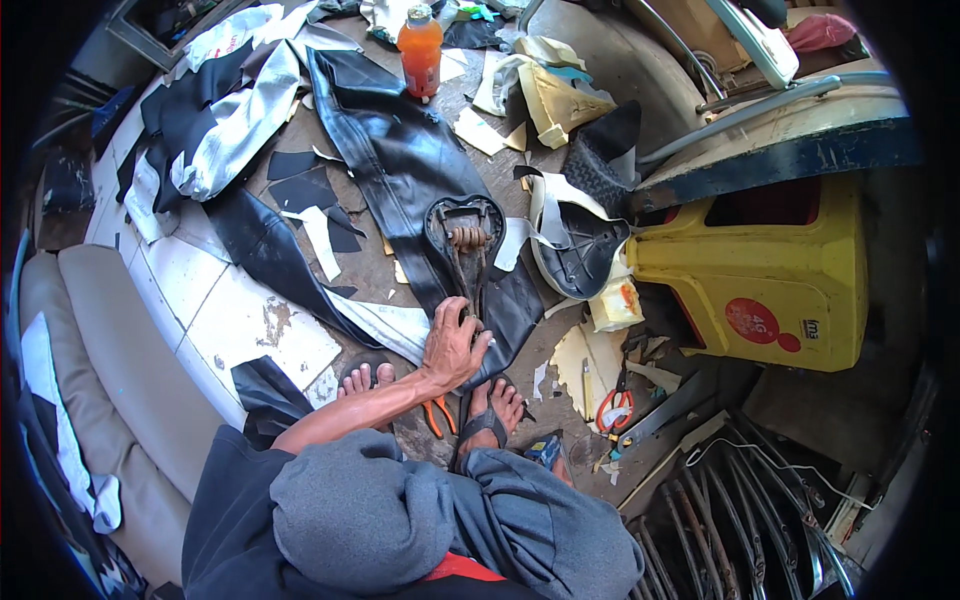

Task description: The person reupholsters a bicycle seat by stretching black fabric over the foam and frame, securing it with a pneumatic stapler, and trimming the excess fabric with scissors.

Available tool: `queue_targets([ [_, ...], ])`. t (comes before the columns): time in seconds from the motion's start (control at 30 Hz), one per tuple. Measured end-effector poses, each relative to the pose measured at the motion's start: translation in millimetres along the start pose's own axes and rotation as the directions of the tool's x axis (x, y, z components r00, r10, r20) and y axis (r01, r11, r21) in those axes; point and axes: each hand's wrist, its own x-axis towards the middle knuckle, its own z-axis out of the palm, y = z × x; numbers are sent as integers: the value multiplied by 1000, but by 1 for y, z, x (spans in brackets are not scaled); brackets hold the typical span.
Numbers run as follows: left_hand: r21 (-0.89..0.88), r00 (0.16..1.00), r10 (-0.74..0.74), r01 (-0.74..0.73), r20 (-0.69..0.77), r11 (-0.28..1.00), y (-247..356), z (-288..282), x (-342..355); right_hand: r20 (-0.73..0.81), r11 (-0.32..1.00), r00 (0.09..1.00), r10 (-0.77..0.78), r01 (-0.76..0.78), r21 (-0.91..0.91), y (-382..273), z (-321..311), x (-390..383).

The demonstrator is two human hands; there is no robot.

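A black bicycle saddle (493, 222) lies underside up, its springs and metal rails showing, on a sheet of black leatherette (385, 150). My left hand (455, 345) is closed over the narrow nose of this saddle, fingers bent and thumb to the right. Its fingertips are partly hidden. My right hand is out of view. To the saddle's right rests a black plastic seat shell (582, 245) with pale covering round its edge. Orange-handled pliers (436, 416) lie on the floor between my feet.
Red-handled scissors (612, 408) and a yellow cutter (587, 385) lie at right near a yellow plastic box (780, 270). An orange drink bottle (420, 55) stands at the far side. Material scraps (240, 120) cover the left. Metal frames (720, 520) are at lower right.
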Motion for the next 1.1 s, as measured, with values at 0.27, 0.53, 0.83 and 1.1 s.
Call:
queue_targets([
  [0.27, -44, 965, 226, -222, 134, 974, -4, -10, 2, 168, 921, 944, 284, -318, 226, 16, 13, 12],
  [0.53, 2, 950, 283, -286, 131, 958, -8, -14, -8, 207, 819, 958, -199, 47, 572, 99, -119, 63],
  [0.83, -116, 932, 318, -301, 172, 946, -27, -13, -15, 294, 629, 919, -264, -67, 775, 35, -77, 129],
  [1.1, -65, 916, 336, -330, 220, 942, -37, -17, -17, 168, 668, 928, -334, 107, 737, 20, -91, 131],
])
